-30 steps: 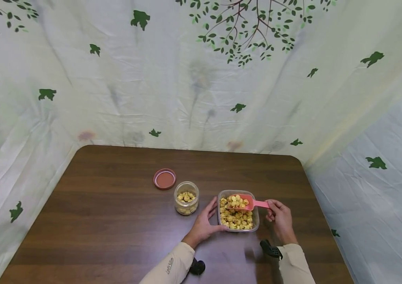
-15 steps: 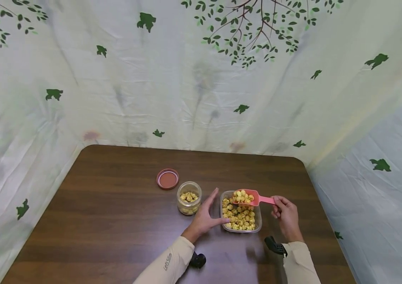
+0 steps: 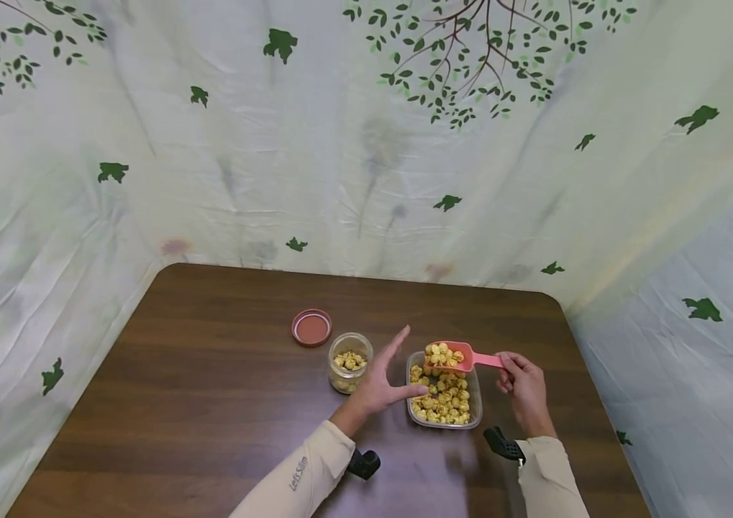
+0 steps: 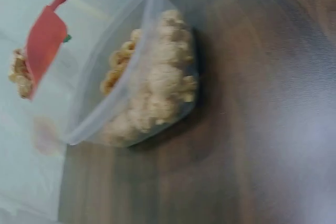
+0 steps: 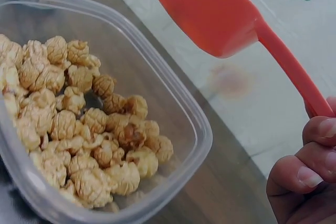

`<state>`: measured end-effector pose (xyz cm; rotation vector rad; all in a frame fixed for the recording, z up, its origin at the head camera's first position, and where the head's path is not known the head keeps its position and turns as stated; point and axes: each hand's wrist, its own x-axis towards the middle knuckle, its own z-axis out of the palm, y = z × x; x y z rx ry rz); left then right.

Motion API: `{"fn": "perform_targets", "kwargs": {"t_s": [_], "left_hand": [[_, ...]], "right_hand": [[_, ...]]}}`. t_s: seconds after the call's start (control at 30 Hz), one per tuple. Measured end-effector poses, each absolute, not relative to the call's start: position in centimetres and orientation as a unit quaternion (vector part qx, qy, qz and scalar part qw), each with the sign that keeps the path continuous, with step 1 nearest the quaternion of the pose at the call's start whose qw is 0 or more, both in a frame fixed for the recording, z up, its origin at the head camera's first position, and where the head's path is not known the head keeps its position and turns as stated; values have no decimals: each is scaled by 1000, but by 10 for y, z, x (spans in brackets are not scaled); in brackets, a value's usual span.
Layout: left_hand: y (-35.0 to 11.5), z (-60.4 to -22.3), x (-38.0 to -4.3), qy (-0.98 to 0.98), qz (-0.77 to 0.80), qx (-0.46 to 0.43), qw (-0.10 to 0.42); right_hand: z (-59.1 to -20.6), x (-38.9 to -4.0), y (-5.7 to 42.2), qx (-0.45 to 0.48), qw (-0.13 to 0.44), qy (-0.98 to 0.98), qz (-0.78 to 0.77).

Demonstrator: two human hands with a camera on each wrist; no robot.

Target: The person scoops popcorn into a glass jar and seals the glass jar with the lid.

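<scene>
My right hand (image 3: 525, 390) grips the handle of a red scoop (image 5: 210, 17), which is heaped with caramel popcorn (image 3: 442, 355). The scoop is raised over the far side of a clear plastic container (image 3: 477, 410) holding more popcorn (image 5: 79, 124). My left hand (image 3: 379, 381) is spread, thumb and fingers apart, between that container and a glass jar (image 3: 344, 381). Its thumb reaches to the container's left rim in the head view; whether they touch I cannot tell. Popcorn lies inside the jar, whose right side is partly hidden by the hand.
A red jar lid (image 3: 311, 328) lies on the brown table (image 3: 224, 388), behind and left of the jar. A leaf-printed white curtain (image 3: 340, 144) hangs behind the table's far edge. Dark wrist devices sit beneath both cuffs.
The loaded scoop has risen off the popcorn in the container. My left hand has come away from the container's side and lifted, its fingers spreading toward the jar.
</scene>
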<state>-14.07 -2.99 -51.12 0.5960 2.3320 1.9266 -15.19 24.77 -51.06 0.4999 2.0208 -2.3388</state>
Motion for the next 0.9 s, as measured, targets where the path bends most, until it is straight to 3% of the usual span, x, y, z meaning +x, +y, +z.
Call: {"fn": "perform_targets", "kwargs": {"t_s": [0.9], "left_hand": [[-102, -464, -154, 781, 588, 199, -70]], "right_hand": [[-493, -172, 212, 124, -8, 637, -761]]}}
